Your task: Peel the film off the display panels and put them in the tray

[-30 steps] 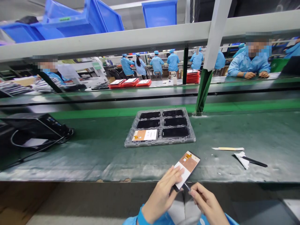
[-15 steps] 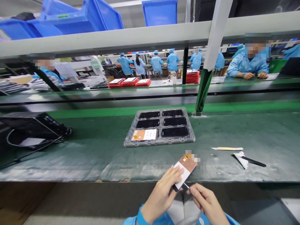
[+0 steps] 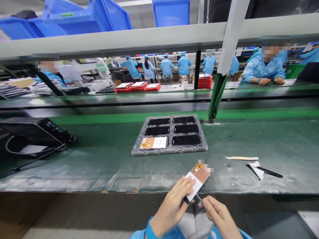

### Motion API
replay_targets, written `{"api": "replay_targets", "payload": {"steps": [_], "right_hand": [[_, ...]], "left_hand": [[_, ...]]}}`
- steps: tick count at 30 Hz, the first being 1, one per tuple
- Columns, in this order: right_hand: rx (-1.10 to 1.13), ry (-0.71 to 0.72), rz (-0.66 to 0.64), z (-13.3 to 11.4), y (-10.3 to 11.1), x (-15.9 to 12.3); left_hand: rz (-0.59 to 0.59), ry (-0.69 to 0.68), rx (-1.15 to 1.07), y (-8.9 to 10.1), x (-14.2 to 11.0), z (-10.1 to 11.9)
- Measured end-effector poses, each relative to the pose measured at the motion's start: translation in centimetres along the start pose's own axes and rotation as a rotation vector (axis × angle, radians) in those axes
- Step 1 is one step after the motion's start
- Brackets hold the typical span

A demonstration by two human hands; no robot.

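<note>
Left hand (image 3: 173, 200) grips a flat, rectangular white-and-copper panel (image 3: 198, 180); right hand (image 3: 219, 212) pinches a slim metallic tool (image 3: 199, 198) at its edge.

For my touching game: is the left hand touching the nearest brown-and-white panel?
Touching. In the head view, the left hand rests its fingers across the panel.

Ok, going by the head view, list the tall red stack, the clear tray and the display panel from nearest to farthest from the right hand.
1. Display panel: just ahead and to the left of the right hand, under the left hand.
2. Clear tray: farther forward on the table, to the left.
3. Tall red stack: well beyond the tray.
</note>
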State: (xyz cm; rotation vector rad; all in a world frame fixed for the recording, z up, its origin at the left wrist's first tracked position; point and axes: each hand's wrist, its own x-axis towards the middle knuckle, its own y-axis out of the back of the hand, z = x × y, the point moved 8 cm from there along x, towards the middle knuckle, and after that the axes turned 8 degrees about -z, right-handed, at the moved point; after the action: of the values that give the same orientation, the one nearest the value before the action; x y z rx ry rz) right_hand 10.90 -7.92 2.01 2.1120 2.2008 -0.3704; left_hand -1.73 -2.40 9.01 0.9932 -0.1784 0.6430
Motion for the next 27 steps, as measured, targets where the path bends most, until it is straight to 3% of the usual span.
{"api": "replay_targets", "payload": {"steps": [9, 18, 27], "right_hand": [[0.037, -0.063, -0.046, 0.6, 0.0, 0.0], [0.124, -0.042, -0.011, 0.9, -0.7, -0.2], [0.108, -0.003, 0.047, 0.5, -0.7, -0.1]], "left_hand": [[0.019, -0.008, 0.017, -0.1, 0.0, 0.0], [0.157, -0.008, 0.136, -0.3, -0.3, 0.3], [0.140, -0.013, 0.111, -0.1, -0.3, 0.1]]}}
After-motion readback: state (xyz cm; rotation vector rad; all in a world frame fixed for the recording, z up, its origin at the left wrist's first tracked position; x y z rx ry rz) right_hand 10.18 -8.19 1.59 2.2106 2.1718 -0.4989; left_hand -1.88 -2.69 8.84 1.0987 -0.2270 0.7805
